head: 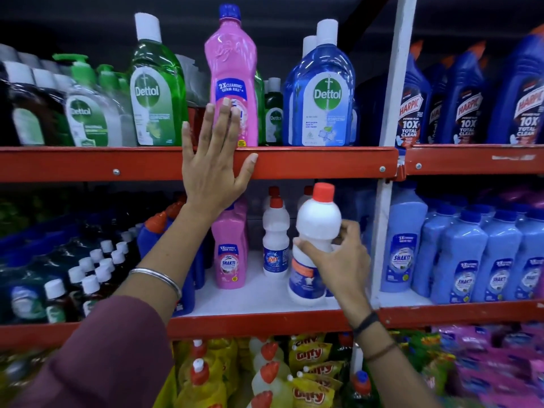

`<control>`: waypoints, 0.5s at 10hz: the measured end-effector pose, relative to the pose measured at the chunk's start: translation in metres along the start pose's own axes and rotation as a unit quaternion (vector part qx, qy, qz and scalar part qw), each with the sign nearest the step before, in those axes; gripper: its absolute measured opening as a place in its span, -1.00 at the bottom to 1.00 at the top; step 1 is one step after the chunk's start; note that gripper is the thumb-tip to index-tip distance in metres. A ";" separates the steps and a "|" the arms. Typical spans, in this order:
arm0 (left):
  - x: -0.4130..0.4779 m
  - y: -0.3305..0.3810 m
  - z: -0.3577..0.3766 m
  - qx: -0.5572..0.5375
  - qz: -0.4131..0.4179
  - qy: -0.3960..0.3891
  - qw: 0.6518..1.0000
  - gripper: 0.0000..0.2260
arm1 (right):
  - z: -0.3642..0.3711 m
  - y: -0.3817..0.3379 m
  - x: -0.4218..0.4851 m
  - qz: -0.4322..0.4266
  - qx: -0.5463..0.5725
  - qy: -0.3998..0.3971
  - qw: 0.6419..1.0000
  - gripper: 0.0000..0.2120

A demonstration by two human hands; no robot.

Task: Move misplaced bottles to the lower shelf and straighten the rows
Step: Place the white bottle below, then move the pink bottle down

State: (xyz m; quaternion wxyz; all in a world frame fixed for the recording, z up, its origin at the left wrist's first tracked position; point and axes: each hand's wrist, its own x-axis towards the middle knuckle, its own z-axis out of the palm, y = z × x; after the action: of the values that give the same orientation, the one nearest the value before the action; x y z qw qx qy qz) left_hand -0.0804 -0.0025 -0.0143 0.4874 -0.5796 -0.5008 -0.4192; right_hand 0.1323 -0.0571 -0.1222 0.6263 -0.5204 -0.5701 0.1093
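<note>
A tall pink bottle (232, 69) with a blue cap stands on the upper shelf (309, 161) among Dettol bottles. My left hand (213, 166) is raised flat before it, fingers spread, fingertips on the bottle's lower label and thumb on the red shelf edge. On the lower shelf (250, 295) my right hand (338, 260) grips a white bottle with a red cap (316, 231), slightly tilted, near the shelf's front. Behind it stand another white bottle (275, 240) and a matching pink bottle (231, 248).
A green Dettol bottle (156, 92) and a blue one (323, 92) flank the pink bottle. A white upright post (388, 142) divides the bays; blue Harpic bottles (465, 98) and light blue bottles (471, 260) fill the right bay. Small capped bottles (88, 275) crowd the lower left.
</note>
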 end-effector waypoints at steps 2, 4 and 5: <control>0.000 -0.002 0.002 -0.006 0.003 0.027 1.000 -0.41 | 0.066 0.014 -0.009 0.011 -0.026 0.006 1.000 -0.40; 0.000 -0.001 0.005 -0.015 0.004 0.042 0.999 -0.42 | 0.096 0.032 -0.014 0.021 -0.059 0.012 0.998 -0.38; 0.000 -0.001 0.005 -0.016 0.002 0.044 0.999 -0.42 | 0.102 0.033 -0.011 0.024 -0.074 0.020 0.997 -0.37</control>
State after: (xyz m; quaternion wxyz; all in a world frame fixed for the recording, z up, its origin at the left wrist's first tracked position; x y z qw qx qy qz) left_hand -0.0811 0.0024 -0.0148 0.5006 -0.5696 -0.4709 -0.4508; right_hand 0.0595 0.0028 -0.1734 0.5945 -0.5806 -0.5517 0.0713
